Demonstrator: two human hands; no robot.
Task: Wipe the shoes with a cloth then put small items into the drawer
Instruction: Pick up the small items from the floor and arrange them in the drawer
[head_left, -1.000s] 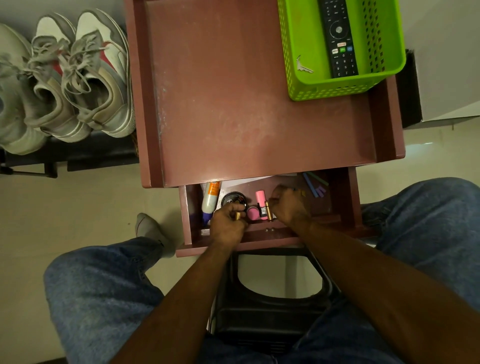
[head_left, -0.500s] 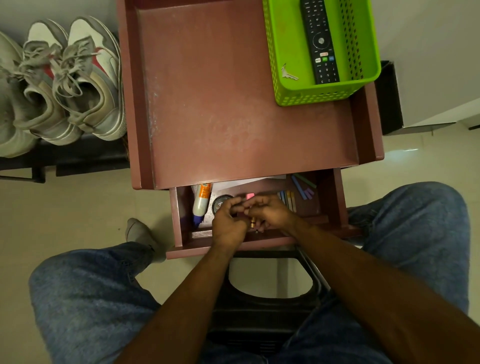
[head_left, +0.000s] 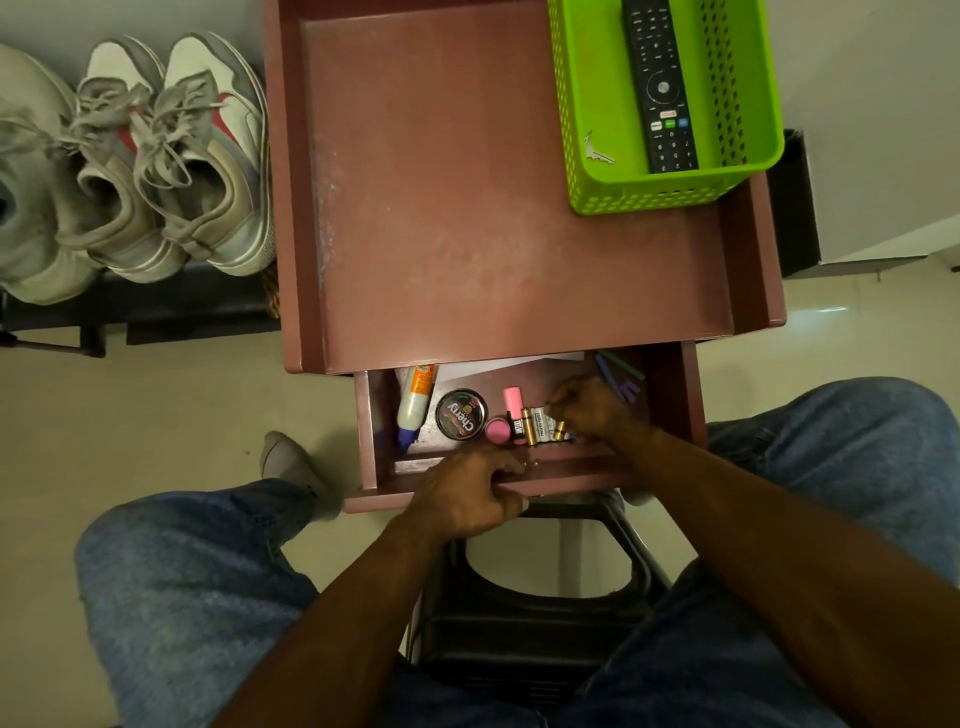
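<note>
The small table's drawer (head_left: 524, 488) is pulled out toward me. Inside lie a glue bottle (head_left: 414, 405), a round polish tin (head_left: 461, 414), a pink lip balm (head_left: 512, 406) with its cap (head_left: 497, 431), several batteries (head_left: 537, 426) and coloured chalks (head_left: 618, 371). My left hand (head_left: 467, 493) grips the drawer's front rim. My right hand (head_left: 592, 410) is inside the drawer, fingers curled at the right end of the batteries and pinching one. White and grey shoes (head_left: 202, 156) stand on a rack at the left.
A green basket (head_left: 587, 130) on the reddish table top (head_left: 493, 208) holds a black remote (head_left: 657, 88) and a key (head_left: 597, 150). A black stool (head_left: 540, 623) is between my knees. A black shoe rack (head_left: 156, 312) is on the left.
My left hand has left the drawer's inside and moved back to its front rim. My right hand has shifted right, and the batteries now lie in a row beside the lip balm.
</note>
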